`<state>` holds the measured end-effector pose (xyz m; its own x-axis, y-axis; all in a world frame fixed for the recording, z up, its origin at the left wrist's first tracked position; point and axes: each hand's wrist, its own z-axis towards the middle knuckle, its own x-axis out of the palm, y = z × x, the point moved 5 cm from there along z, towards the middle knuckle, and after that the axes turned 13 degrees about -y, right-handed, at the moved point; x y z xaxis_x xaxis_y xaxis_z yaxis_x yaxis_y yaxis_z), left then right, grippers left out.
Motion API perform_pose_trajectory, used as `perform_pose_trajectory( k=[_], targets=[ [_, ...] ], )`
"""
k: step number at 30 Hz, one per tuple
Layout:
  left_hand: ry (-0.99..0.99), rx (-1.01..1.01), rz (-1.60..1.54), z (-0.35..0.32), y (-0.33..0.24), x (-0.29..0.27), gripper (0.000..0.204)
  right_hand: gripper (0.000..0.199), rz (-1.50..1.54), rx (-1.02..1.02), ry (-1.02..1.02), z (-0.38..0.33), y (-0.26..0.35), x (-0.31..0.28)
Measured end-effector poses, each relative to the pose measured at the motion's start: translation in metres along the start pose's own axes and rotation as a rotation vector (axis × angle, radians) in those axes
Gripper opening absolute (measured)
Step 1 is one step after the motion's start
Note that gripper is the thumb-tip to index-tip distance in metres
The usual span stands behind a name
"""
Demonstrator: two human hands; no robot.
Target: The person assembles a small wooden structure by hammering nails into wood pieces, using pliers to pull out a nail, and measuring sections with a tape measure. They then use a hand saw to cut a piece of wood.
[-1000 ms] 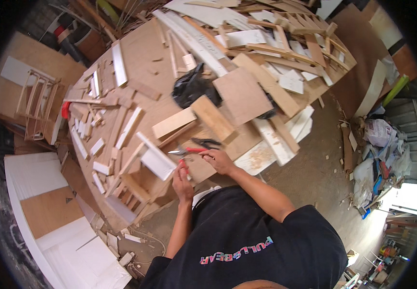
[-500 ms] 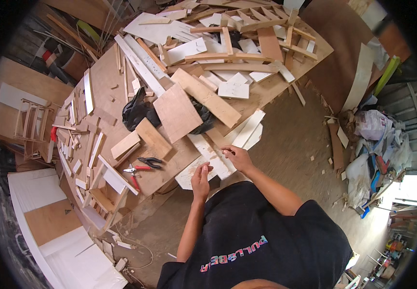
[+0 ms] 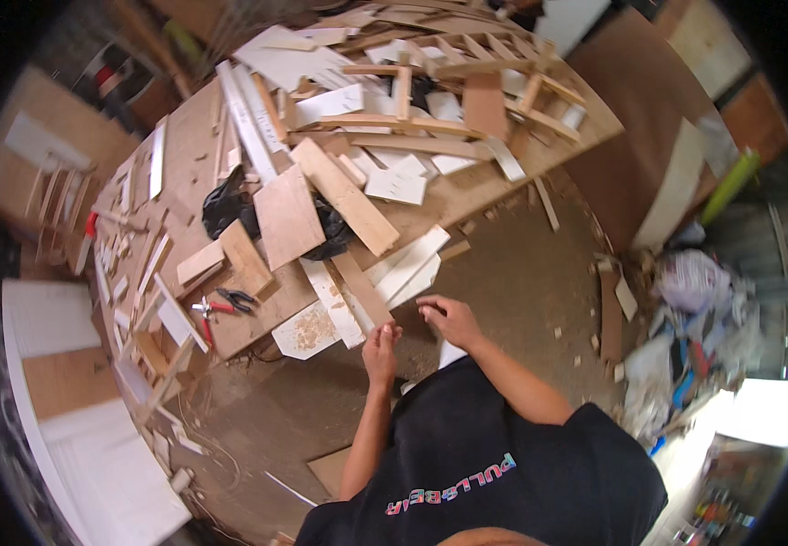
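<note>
Past the table's near edge, my left hand (image 3: pixel 379 357) has its fingers drawn together by the end of a brown wood strip (image 3: pixel 362 289); I cannot tell whether they touch. My right hand (image 3: pixel 449 320) is a little to the right, thumb and fingers curled toward each other. Anything small in either hand is too fine to make out. Beside the strip lies a narrow white board (image 3: pixel 329 296) with brown smears. Under these, a wider white piece (image 3: pixel 298 335) carrying sawdust-like crumbs juts over the edge. Black-handled pliers (image 3: pixel 236 299) and a red-handled cutting tool (image 3: pixel 213 309) rest to the left.
Wood offcuts cover much of the table (image 3: pixel 494 187), among them a plywood square (image 3: pixel 287 218) over a black plastic bag (image 3: pixel 227 207). A ladder-like wooden frame (image 3: pixel 453 68) lies at the back. Plastic bags (image 3: pixel 694 282) and scraps heap on the right.
Table, boards and tools have shifted left in the picture as my view turned. Both hands have moved from over the white boards toward me and to the right, fingers still curled.
</note>
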<state>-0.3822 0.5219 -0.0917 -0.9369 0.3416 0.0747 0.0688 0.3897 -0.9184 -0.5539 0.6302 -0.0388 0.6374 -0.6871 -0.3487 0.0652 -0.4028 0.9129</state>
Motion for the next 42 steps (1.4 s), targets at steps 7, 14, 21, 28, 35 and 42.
perform_pose_trajectory(
  k=[7,14,21,28,35,42],
  targets=[
    [-0.178,0.105,0.142,0.010,-0.021,0.042,0.028,0.031,-0.093,-0.048,0.222,0.060,-0.005,-0.007],
    [-0.413,0.113,0.005,0.002,-0.030,0.029,0.025,0.033,-0.153,-0.191,0.529,0.094,0.015,0.041],
    [-0.641,0.010,-0.186,0.000,-0.002,-0.080,0.025,0.033,-0.212,-0.232,0.711,0.062,0.057,0.144],
    [-0.660,0.057,-0.208,0.012,-0.025,-0.186,0.023,0.035,-0.237,-0.324,0.815,-0.001,0.078,0.248],
    [-0.564,0.011,-0.134,0.021,-0.034,-0.243,0.025,0.035,-0.266,-0.343,0.727,-0.027,0.102,0.282],
    [-0.437,0.023,-0.077,0.040,-0.046,-0.237,0.024,0.036,-0.248,-0.225,0.492,-0.006,0.087,0.248]
  ],
)
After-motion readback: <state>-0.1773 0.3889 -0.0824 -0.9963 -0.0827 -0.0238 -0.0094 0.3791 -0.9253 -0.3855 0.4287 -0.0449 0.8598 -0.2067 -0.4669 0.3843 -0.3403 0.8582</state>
